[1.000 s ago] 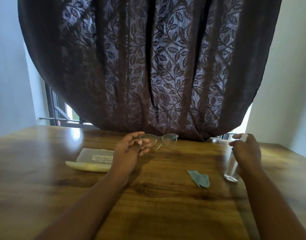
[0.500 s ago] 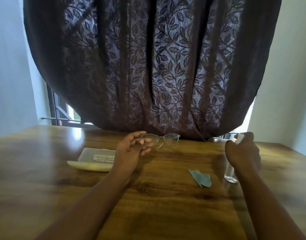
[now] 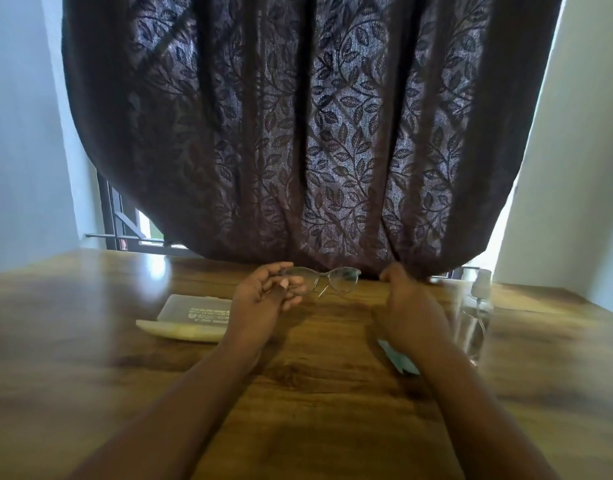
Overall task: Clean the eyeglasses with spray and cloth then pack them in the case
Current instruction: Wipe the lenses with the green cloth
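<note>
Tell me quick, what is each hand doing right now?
Left hand: closed on one end of the eyeglasses, held above the table.
Right hand: holding nothing, off the spray bottle; open or closed cannot be told.

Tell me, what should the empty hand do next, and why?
Probably reach down for the cloth lying beneath it. The left hand holds the eyeglasses up, the spray bottle stands on the table, and the right hand holds nothing.

Thin-framed eyeglasses (image 3: 327, 279) held aloft; spray bottle (image 3: 475, 313) upright; cloth (image 3: 398, 358) seemingly crumpled; case (image 3: 190, 317) open.
</note>
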